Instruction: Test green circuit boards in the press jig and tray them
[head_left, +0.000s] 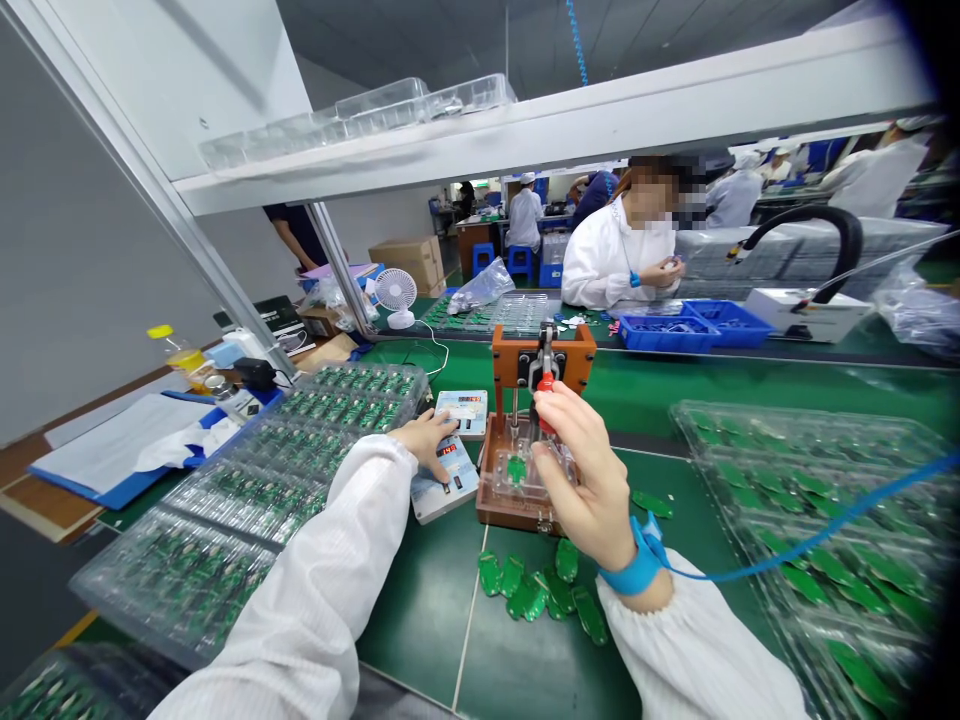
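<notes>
My left hand (429,440) lies with fingers spread over two small light-coloured boxes with red digital displays. Its fingertips touch the upper display box (471,408) and the lower display box (444,490). My right hand (589,475), wearing a blue wrist strap, has its fingers at the red handle (545,384) of a toggle clamp; the far side of the grip is hidden. This clamp is mounted on an orange-topped test fixture (510,350) with a brown base. Under its clear plate a small green circuit board (516,468) shows. Several loose green boards (534,596) lie in front of the fixture.
Clear trays of boards stand left (262,470) and right (825,540). A blue cord (832,530) runs from my right wrist. Behind the fixture are a small white fan (396,292), blue bins (667,332) and a co-worker (619,250). A shelf (570,115) spans overhead.
</notes>
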